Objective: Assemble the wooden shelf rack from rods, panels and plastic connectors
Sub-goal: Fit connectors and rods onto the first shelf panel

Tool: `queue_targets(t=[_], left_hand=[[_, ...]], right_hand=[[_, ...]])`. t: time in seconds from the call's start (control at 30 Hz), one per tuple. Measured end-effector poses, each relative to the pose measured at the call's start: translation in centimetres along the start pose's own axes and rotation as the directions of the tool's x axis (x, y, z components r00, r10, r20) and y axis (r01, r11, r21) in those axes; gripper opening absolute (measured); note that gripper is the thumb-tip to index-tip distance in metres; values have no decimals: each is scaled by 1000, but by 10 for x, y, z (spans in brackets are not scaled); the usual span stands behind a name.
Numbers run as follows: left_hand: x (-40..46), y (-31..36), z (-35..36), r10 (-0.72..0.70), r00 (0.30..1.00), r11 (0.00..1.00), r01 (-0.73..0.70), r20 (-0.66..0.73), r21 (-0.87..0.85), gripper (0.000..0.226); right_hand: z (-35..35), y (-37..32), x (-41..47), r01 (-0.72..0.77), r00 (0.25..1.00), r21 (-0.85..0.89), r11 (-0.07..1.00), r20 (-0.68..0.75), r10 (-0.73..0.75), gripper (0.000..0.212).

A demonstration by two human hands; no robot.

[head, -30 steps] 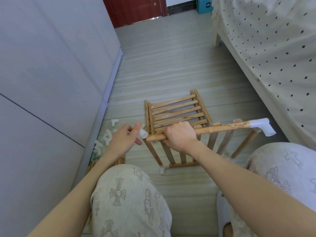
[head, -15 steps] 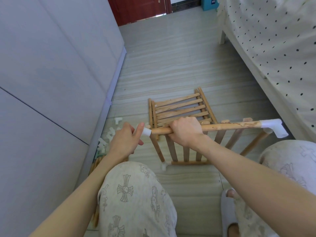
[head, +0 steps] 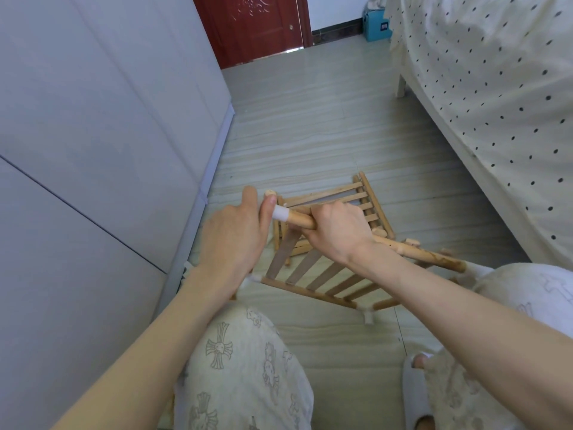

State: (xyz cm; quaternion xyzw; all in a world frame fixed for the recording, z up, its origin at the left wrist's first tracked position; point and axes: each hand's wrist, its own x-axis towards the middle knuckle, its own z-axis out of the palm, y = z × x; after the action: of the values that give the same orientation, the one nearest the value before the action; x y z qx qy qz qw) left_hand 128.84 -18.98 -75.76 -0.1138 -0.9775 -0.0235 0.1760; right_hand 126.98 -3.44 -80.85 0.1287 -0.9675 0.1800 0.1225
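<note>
My right hand [head: 336, 234] grips a wooden rod [head: 415, 252] that is the top rail of a slatted panel [head: 313, 274] held above the floor. A white plastic connector [head: 280, 213] sits on the rod's left end. My left hand [head: 232, 240] holds that connector, thumb and fingers pressed on it. Two more white connectors sit on the panel, one at its lower right corner [head: 368, 316] and another at the lower left [head: 251, 279]. A second slatted wooden panel [head: 356, 200] lies flat on the floor behind my hands.
A grey cabinet wall [head: 108, 150] runs along the left. A bed with a dotted cover [head: 496, 103] fills the right. My knees in patterned trousers [head: 242, 367] are below the panel. A red door [head: 257, 26] and a blue box [head: 376, 26] stand far back.
The connector in my left hand has gone onto the rod's left end. The panel has tilted, its right end lower. The view has shifted closer.
</note>
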Motion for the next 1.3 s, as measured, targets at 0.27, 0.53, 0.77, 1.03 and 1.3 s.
queue_targets(t=[0.27,0.53,0.77,1.03,1.3], left_hand=[[5,-13,-10,-176,979,821,206,108,-532,37],[24,10,1,195,936,450,181,293,-874,24],[23,12,21,132,972,565,85,192,-821,37],[21,8,21,108,982,623,55,155,-780,28],[18,5,19,72,990,636,46,118,-771,22]], right_hand=[[-31,17,10,5,981,177,984,189,-40,35],[-52,58,21,-178,924,519,836,381,-40,41],[-45,58,25,-125,924,462,878,376,-66,18],[-53,33,23,218,950,509,833,84,-300,12],[-37,32,23,252,957,420,872,27,-290,18]])
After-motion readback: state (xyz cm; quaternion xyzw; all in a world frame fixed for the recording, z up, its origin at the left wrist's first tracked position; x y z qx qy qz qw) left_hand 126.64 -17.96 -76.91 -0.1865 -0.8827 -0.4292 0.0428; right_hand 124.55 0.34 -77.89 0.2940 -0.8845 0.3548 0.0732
